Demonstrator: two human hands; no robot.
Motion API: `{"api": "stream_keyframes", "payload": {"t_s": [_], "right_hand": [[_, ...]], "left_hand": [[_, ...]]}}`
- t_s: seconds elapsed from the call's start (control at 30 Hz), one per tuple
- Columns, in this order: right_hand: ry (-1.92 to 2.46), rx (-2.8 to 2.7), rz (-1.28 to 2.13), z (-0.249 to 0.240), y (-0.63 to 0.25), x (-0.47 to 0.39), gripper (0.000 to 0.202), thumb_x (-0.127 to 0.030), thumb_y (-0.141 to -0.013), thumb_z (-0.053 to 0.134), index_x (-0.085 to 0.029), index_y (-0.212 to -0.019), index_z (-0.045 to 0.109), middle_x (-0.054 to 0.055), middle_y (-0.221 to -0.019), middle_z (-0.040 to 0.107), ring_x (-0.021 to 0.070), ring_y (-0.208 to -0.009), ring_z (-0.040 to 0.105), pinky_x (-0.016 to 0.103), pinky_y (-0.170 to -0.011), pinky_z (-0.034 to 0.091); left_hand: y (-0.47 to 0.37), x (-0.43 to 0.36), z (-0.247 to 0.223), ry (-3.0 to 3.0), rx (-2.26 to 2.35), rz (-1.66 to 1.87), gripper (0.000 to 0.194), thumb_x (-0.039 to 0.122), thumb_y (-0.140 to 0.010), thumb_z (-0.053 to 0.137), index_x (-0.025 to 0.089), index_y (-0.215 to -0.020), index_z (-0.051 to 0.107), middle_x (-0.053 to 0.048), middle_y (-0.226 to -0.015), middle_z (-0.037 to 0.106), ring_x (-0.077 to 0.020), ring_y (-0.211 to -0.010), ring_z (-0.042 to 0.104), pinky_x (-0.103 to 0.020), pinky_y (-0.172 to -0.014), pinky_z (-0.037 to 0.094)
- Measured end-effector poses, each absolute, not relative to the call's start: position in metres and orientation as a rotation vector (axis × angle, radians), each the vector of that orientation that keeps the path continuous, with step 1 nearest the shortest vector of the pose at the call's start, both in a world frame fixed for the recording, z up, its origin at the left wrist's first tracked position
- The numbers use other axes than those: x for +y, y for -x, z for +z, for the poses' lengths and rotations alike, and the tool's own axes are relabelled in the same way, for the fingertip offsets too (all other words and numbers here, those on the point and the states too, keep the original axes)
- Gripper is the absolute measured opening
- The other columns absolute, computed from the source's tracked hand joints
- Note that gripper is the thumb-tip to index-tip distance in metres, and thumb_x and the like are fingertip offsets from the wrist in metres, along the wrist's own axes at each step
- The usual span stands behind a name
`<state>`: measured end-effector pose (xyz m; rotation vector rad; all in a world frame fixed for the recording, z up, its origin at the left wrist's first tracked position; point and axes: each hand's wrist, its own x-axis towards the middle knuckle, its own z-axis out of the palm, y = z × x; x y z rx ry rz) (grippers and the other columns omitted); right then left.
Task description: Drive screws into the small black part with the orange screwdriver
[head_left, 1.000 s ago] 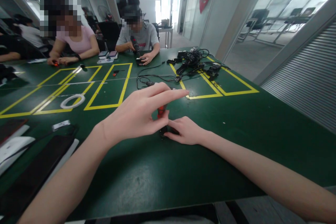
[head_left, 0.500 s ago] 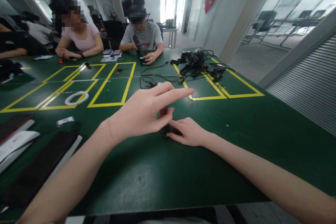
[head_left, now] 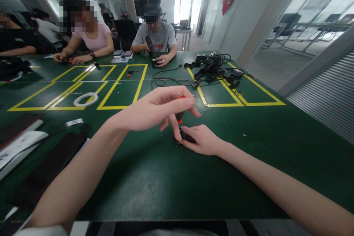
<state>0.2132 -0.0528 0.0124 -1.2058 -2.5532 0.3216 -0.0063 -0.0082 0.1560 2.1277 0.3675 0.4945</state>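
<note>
My left hand (head_left: 163,108) is curled round a tool with an orange and dark handle (head_left: 180,117), held upright above a small black object (head_left: 188,137). Its fingers hide most of the tool, and one finger reaches down to the black object. On the green table (head_left: 155,177), my right hand (head_left: 203,140) pinches that black object between thumb and fingers from the right side. The tool's lower end is hidden behind the left fingers.
Black cables (head_left: 211,64) lie tangled at the back right, beside yellow tape outlines. A white ring (head_left: 85,99) lies left of my hands. A black case (head_left: 49,169) and a white box (head_left: 23,151) lie at the near left. Two people sit across the table.
My left fingers have curled downward, and more of the orange handle shows. My right hand still holds the black object. The whole view has shifted slightly.
</note>
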Motion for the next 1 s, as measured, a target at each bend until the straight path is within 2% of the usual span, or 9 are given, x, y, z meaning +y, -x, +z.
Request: {"api": "stream_keyframes", "payload": {"t_s": [0.13,0.2,0.3,0.4,0.5,0.6,0.73,0.87,1.0], "right_hand": [[1.200,-2.555,0.320,0.011,-0.214,-0.052,0.028,-0.039,-0.105,0.050,-0.016,-0.115,0.063,0.005,-0.076,0.073,0.0208,-0.066,0.068,0.028,-0.060,0.036],[1.197,-2.553,0.317,0.011,-0.214,-0.052,0.027,-0.038,-0.105,0.051,-0.016,-0.115,0.063,0.006,-0.078,0.074,0.0206,-0.066,0.068,0.028,-0.060,0.036],[1.190,-2.546,0.316,0.010,-0.214,-0.052,0.026,-0.036,-0.104,0.052,-0.016,-0.113,0.064,0.006,-0.078,0.074,0.0198,-0.064,0.067,0.028,-0.059,0.035],[1.172,-2.541,0.330,0.010,-0.213,-0.052,0.023,-0.035,-0.103,0.053,-0.016,-0.110,0.065,0.005,-0.075,0.072,0.0188,-0.062,0.066,0.027,-0.059,0.035],[1.156,-2.529,0.345,0.009,-0.213,-0.052,0.021,-0.034,-0.103,0.054,-0.017,-0.110,0.065,0.003,-0.072,0.071,0.0183,-0.062,0.064,0.027,-0.059,0.035],[1.141,-2.515,0.356,0.008,-0.214,-0.052,0.021,-0.032,-0.102,0.055,-0.017,-0.112,0.065,0.003,-0.072,0.070,0.0179,-0.060,0.063,0.027,-0.058,0.035],[1.032,-2.325,0.382,0.009,-0.213,-0.055,0.021,-0.034,-0.097,0.063,-0.018,-0.110,0.065,0.003,-0.080,0.069,0.0160,-0.063,0.060,0.027,-0.059,0.039],[1.024,-1.920,0.570,0.019,-0.205,-0.059,0.025,-0.033,-0.092,0.070,-0.019,-0.112,0.064,-0.002,-0.078,0.058,0.0087,-0.052,0.044,0.023,-0.049,0.034],[1.029,-1.756,0.741,0.031,-0.193,-0.060,0.013,-0.029,-0.088,0.074,-0.019,-0.088,0.067,-0.004,-0.071,0.053,0.0082,-0.053,0.040,0.022,-0.048,0.031]], "left_hand": [[0.008,0.014,0.142,-1.914,0.258,0.398,0.047,0.045,-0.108,0.027,0.014,-0.119,0.061,-0.020,-0.116,0.077,-0.0205,-0.064,0.077,-0.024,-0.045,0.045],[0.009,0.019,0.134,-1.837,0.246,0.399,0.044,0.045,-0.106,0.034,0.015,-0.129,0.058,-0.021,-0.118,0.076,-0.0191,-0.060,0.075,-0.024,-0.044,0.043],[0.010,0.014,0.125,-1.783,0.271,0.409,0.042,0.041,-0.101,0.056,0.016,-0.135,0.058,-0.019,-0.122,0.074,-0.0138,-0.060,0.073,-0.022,-0.047,0.043],[0.011,0.001,0.117,-1.769,0.389,0.453,0.035,0.035,-0.096,0.068,0.013,-0.124,0.067,-0.015,-0.115,0.074,-0.0115,-0.063,0.069,-0.021,-0.051,0.046],[0.009,-0.013,0.104,-1.705,0.521,0.584,0.029,0.032,-0.093,0.072,0.011,-0.113,0.072,-0.008,-0.088,0.074,-0.0118,-0.064,0.066,-0.021,-0.054,0.046],[0.004,-0.022,0.086,-1.640,0.578,0.769,0.024,0.028,-0.088,0.076,0.012,-0.106,0.073,-0.006,-0.094,0.075,-0.0105,-0.066,0.065,-0.024,-0.063,0.053],[-0.005,-0.027,0.065,-1.620,0.646,0.955,0.019,0.025,-0.085,0.079,0.015,-0.096,0.069,-0.001,-0.082,0.070,-0.0105,-0.063,0.064,-0.023,-0.062,0.051],[-0.008,-0.028,0.057,-1.698,0.641,1.037,0.028,0.027,-0.084,0.081,0.015,-0.071,0.059,0.000,-0.079,0.064,-0.0079,-0.061,0.055,-0.021,-0.057,0.042],[-0.008,-0.027,0.057,-1.681,0.648,1.067,0.036,0.028,-0.082,0.082,0.015,-0.065,0.053,0.001,-0.078,0.061,-0.0088,-0.065,0.052,-0.022,-0.059,0.039]]}}
